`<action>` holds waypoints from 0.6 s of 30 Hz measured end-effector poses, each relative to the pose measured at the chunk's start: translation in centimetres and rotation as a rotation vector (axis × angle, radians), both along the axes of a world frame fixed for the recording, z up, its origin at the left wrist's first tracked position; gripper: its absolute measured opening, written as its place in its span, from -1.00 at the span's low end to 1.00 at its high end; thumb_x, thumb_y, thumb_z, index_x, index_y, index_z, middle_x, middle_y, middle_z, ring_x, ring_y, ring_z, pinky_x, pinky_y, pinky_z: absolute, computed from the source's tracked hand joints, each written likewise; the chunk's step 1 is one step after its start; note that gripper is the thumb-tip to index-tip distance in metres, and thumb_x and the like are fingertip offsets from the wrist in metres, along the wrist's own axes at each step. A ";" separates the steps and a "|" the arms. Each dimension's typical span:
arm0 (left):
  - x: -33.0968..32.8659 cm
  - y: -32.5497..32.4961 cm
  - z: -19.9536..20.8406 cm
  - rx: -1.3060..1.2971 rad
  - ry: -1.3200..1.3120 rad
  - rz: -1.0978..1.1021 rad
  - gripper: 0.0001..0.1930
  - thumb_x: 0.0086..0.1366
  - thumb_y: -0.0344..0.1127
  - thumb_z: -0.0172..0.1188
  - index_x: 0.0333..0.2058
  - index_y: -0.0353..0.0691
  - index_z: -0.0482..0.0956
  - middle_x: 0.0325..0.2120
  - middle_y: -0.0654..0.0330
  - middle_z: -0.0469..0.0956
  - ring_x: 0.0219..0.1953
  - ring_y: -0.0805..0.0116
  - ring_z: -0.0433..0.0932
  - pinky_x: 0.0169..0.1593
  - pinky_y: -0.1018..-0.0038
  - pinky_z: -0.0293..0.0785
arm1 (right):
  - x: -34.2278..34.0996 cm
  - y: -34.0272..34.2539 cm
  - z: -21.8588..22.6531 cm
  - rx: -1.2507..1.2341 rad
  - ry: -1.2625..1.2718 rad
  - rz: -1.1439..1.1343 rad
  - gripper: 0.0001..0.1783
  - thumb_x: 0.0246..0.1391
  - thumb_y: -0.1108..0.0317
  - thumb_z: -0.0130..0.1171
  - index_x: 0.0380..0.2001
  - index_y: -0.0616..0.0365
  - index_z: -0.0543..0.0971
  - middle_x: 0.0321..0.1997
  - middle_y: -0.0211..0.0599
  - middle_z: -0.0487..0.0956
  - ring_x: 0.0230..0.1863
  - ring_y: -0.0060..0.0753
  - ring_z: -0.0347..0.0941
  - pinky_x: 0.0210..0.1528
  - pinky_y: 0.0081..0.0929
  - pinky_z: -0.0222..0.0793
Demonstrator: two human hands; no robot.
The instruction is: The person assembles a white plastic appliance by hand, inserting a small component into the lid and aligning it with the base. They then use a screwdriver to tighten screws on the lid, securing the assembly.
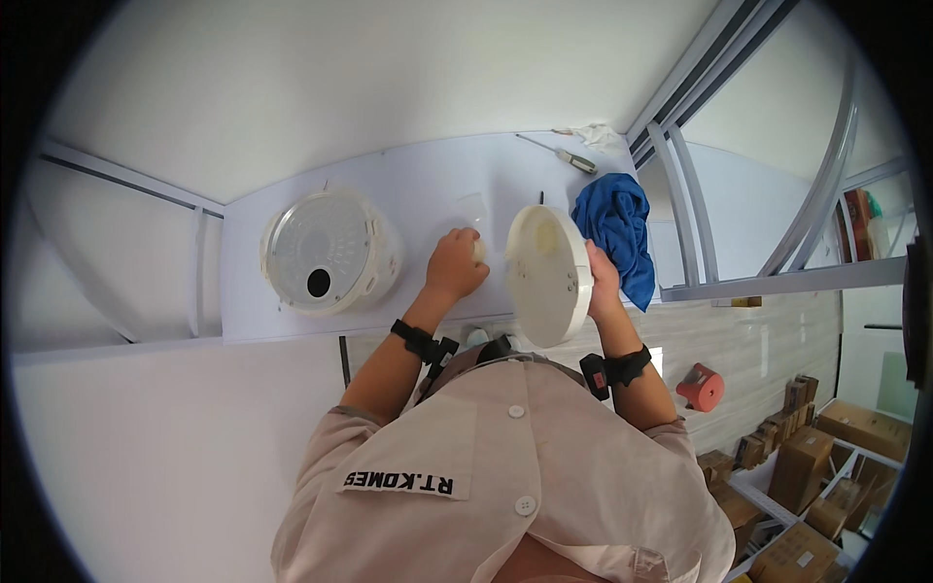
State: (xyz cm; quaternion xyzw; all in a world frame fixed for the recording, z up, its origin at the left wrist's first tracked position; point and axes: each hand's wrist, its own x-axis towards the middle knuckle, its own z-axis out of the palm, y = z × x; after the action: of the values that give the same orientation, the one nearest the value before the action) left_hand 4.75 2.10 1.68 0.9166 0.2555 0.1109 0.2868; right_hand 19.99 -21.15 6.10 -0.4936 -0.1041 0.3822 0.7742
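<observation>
My right hand [604, 282] grips the right rim of a round white cover [546, 291], held tilted up on edge above the table. The cover has a shallow rim, a yellowish round patch near its top and a few small marks or holes. My left hand [455, 265] is left of it, apart from it, with its fingers closed round a small pale piece [479, 251] that is mostly hidden. Just beyond that hand lies a clear, flat piece [472, 208]. A short black rod-like thing [541, 197] shows behind the cover's top edge.
A white bucket-like container [330, 255] with a translucent lid and black round spot stands at the left. Right of the cover lies a crumpled blue cloth [614, 228]; beyond are a screwdriver [573, 159] and white crumpled material [597, 137]. Metal frame bars [680, 209] bound the table's right side.
</observation>
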 end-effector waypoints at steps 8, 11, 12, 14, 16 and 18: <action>-1.1 0.1 -0.3 0.027 0.015 -0.017 -0.51 0.14 -0.32 0.34 0.10 -0.17 0.62 -0.04 -0.11 0.54 -0.01 -0.21 0.59 0.10 0.02 0.60 | 0.4 0.3 -1.7 0.007 -0.028 0.023 -0.53 0.56 0.00 0.09 -0.28 0.16 0.69 -0.38 -0.44 0.62 -0.36 -0.58 0.48 -0.25 -0.50 0.36; -1.4 -0.1 -0.1 0.021 0.037 0.002 -0.53 0.15 -0.32 0.33 0.09 -0.14 0.63 -0.01 -0.09 0.51 -0.02 -0.20 0.60 0.09 0.02 0.61 | 1.2 0.2 -2.3 0.013 0.006 0.003 -0.55 0.55 0.02 0.11 -0.27 0.16 0.70 -0.37 -0.45 0.62 -0.34 -0.58 0.48 -0.23 -0.49 0.36; -1.4 -0.1 0.0 0.000 0.043 0.017 -0.54 0.16 -0.31 0.33 0.08 -0.14 0.64 -0.01 -0.09 0.50 -0.02 -0.20 0.60 0.09 0.03 0.61 | 1.3 0.1 -2.3 0.021 -0.034 0.007 -0.56 0.56 0.03 0.10 -0.27 0.16 0.70 -0.37 -0.45 0.62 -0.33 -0.58 0.48 -0.22 -0.49 0.36; -1.5 -0.1 0.3 -0.046 0.037 0.042 -0.57 0.17 -0.31 0.33 0.06 -0.14 0.65 -0.01 -0.08 0.50 -0.02 -0.19 0.60 0.08 0.04 0.61 | 1.5 0.2 -2.0 0.027 -0.109 0.001 -0.55 0.58 0.02 0.07 -0.26 0.13 0.69 -0.36 -0.46 0.61 -0.32 -0.59 0.46 -0.20 -0.49 0.37; -1.6 -0.1 0.8 -0.103 0.012 0.063 -0.59 0.17 -0.31 0.32 0.04 -0.14 0.66 0.00 -0.07 0.50 -0.02 -0.18 0.61 0.08 0.05 0.62 | 1.5 0.3 -1.6 0.015 -0.188 -0.013 -0.54 0.60 -0.02 0.04 -0.26 0.09 0.68 -0.35 -0.48 0.60 -0.33 -0.60 0.44 -0.20 -0.48 0.38; -1.7 -0.2 1.4 -0.121 -0.001 0.066 -0.62 0.21 -0.35 0.27 0.03 -0.16 0.66 -0.05 -0.06 0.52 -0.03 -0.18 0.61 0.07 0.06 0.62 | 1.6 0.4 -1.0 -0.004 -0.282 -0.017 -0.53 0.61 -0.03 0.03 -0.26 0.07 0.68 -0.35 -0.48 0.60 -0.33 -0.60 0.44 -0.20 -0.47 0.39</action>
State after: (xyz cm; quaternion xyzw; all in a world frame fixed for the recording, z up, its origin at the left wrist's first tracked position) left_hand 3.07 1.94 3.09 0.8887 0.2917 0.1050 0.3378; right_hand 21.58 -20.78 5.13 -0.5447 -0.2067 0.3028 0.7543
